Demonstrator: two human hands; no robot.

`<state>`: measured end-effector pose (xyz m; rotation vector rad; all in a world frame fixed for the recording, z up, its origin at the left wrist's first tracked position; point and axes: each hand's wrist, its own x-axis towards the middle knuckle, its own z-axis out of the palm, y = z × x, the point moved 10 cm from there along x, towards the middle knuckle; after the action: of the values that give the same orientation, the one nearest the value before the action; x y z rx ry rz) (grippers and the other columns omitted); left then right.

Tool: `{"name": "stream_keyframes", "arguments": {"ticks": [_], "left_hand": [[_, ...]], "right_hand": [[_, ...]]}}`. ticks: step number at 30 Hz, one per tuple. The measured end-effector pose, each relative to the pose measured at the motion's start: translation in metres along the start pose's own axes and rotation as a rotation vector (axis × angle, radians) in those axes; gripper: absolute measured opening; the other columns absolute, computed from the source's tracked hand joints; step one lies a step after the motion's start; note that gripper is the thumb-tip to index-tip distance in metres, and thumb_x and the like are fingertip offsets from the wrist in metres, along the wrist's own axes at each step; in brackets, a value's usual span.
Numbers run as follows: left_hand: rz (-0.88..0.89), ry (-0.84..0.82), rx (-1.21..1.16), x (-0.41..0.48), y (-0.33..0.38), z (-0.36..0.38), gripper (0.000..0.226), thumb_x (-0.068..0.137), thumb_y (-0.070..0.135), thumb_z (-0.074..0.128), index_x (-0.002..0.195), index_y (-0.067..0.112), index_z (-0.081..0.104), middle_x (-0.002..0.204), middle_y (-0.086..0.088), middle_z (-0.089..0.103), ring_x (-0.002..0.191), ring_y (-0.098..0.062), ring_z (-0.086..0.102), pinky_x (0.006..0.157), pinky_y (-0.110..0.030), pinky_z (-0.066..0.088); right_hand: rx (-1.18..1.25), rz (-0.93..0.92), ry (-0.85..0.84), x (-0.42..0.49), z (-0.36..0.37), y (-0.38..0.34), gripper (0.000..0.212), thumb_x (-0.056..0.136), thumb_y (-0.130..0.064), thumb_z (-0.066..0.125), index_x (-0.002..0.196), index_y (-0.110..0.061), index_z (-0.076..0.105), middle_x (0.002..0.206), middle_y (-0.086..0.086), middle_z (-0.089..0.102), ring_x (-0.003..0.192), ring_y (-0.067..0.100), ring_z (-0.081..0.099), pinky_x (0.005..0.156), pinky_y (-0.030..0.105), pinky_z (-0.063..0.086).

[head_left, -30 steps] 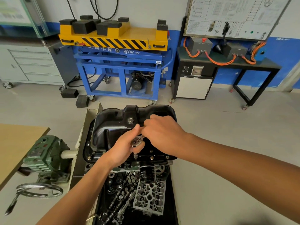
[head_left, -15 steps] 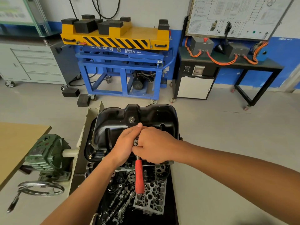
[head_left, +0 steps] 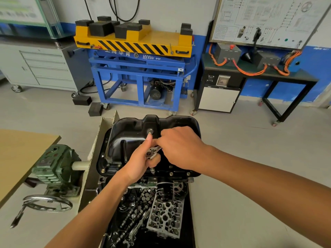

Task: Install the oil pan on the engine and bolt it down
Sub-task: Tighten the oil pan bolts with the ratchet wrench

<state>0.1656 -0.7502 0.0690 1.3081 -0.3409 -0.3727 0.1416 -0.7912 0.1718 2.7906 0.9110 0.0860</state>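
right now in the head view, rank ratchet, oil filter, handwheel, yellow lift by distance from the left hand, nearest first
1. ratchet, held in the left hand
2. oil filter, just below it
3. handwheel, far left
4. yellow lift, back by the wall

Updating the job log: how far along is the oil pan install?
Done: the oil pan sits on the engine, with bolts showing in its near flange. In hand: the left hand steadies the ratchet head over a near-edge bolt while the right hand grips its handle. Left: the far flange is hidden, and bolt tightness cannot be judged.
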Motion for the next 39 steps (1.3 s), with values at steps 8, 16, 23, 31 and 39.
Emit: {"name": "stream_keyframes", "arguments": {"ticks": [8, 16, 23, 31, 39], "left_hand": [[0.016, 0.043, 0.055, 0.002, 0.005, -0.003, 0.056, 0.081, 0.074, 0.06, 0.09, 0.021, 0.074, 0.086, -0.006, 0.064, 0.081, -0.022, 0.055, 0.078, -0.035, 0.046], [0.006, 0.086, 0.069, -0.001, -0.001, -0.001, 0.053, 0.099, 0.06, 0.035, 0.073, 0.029, 0.069, 0.07, 0.008, 0.06, 0.07, -0.007, 0.054, 0.074, -0.022, 0.045], [0.06, 0.121, 0.052, -0.007, 0.001, 0.012, 0.083, 0.089, 0.075, 0.027, 0.084, 0.003, 0.067, 0.083, -0.019, 0.064, 0.091, -0.038, 0.055, 0.097, -0.043, 0.044], [0.112, 0.276, 0.186, -0.019, -0.017, 0.012, 0.05, 0.08, 0.092, 0.024, 0.073, 0.058, 0.06, 0.092, 0.001, 0.054, 0.091, -0.009, 0.044, 0.091, -0.034, 0.039], [0.206, 0.105, 0.302, -0.017, -0.006, 0.011, 0.072, 0.092, 0.081, 0.014, 0.077, 0.018, 0.046, 0.067, 0.0, 0.035, 0.067, -0.019, 0.027, 0.071, -0.054, 0.031]], "right_hand": [[0.284, 0.058, 0.019, -0.005, 0.0, 0.004, 0.046, 0.09, -0.045, 0.061, 0.058, -0.03, 0.032, 0.056, -0.008, 0.041, 0.049, 0.008, 0.039, 0.05, 0.029, 0.035], [0.556, 0.201, -0.009, -0.001, 0.016, 0.005, 0.034, 0.088, -0.029, 0.065, 0.061, -0.019, 0.048, 0.057, -0.002, 0.05, 0.05, 0.016, 0.052, 0.051, 0.035, 0.048], [0.561, 0.368, -0.06, 0.005, 0.021, 0.021, 0.028, 0.088, -0.017, 0.061, 0.063, -0.013, 0.05, 0.048, 0.001, 0.053, 0.033, 0.012, 0.048, 0.04, 0.025, 0.033], [0.307, 0.142, -0.09, 0.004, 0.005, -0.002, 0.041, 0.082, -0.004, 0.07, 0.064, -0.019, 0.037, 0.063, -0.001, 0.042, 0.049, 0.014, 0.044, 0.042, 0.027, 0.029], [0.104, -0.243, -0.213, 0.008, -0.003, -0.031, 0.009, 0.088, -0.021, 0.072, 0.091, -0.013, 0.076, 0.069, -0.001, 0.066, 0.059, 0.016, 0.063, 0.056, 0.031, 0.053]]}}
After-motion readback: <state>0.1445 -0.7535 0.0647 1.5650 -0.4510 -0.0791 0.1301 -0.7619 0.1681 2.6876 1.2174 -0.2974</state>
